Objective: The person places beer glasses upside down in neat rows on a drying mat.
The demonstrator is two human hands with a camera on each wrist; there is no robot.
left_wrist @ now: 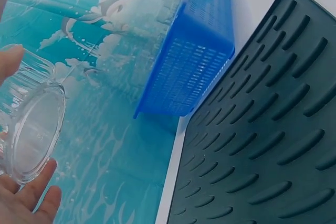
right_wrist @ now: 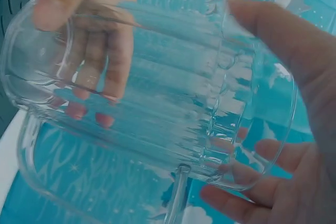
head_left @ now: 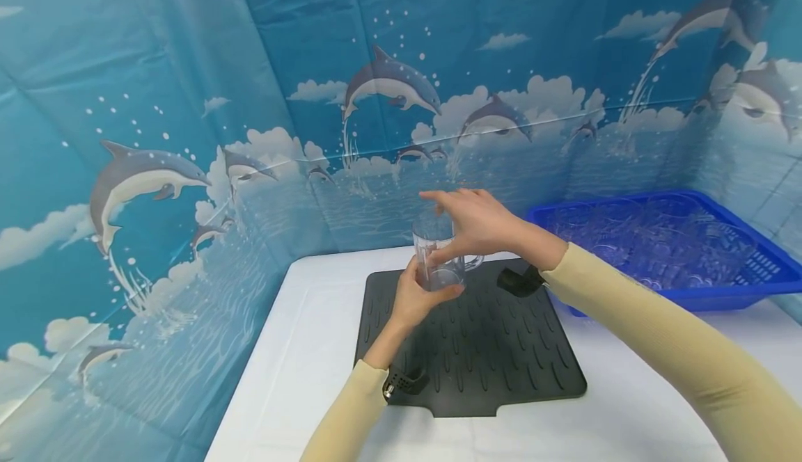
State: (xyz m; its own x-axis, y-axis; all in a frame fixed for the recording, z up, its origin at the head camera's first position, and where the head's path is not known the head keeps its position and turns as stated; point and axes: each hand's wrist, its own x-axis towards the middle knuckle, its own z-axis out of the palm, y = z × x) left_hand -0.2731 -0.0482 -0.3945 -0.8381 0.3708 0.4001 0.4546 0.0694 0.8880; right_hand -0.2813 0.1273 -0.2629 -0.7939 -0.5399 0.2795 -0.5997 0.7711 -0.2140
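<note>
A clear glass mug (head_left: 446, 278) with a handle is held up above the dark mat, upright in the head view. My left hand (head_left: 412, 302) grips it around the base, thumb on one side and fingers on the other; the left wrist view shows the mug's round base (left_wrist: 39, 129) beside that hand (left_wrist: 32, 200). Around the upper part, my right hand (head_left: 481, 225) holds the mug, with its fingers spread near the rim. In the right wrist view the ribbed glass mug (right_wrist: 157, 93) lies between both hands, its handle toward the bottom.
The ridged dark mat (head_left: 476, 351) lies on a white table (head_left: 285, 351). At the right, a blue basket (head_left: 720, 298) holds several clear glasses. A blue dolphin-print curtain (head_left: 301, 65) rises behind and to the left of the table.
</note>
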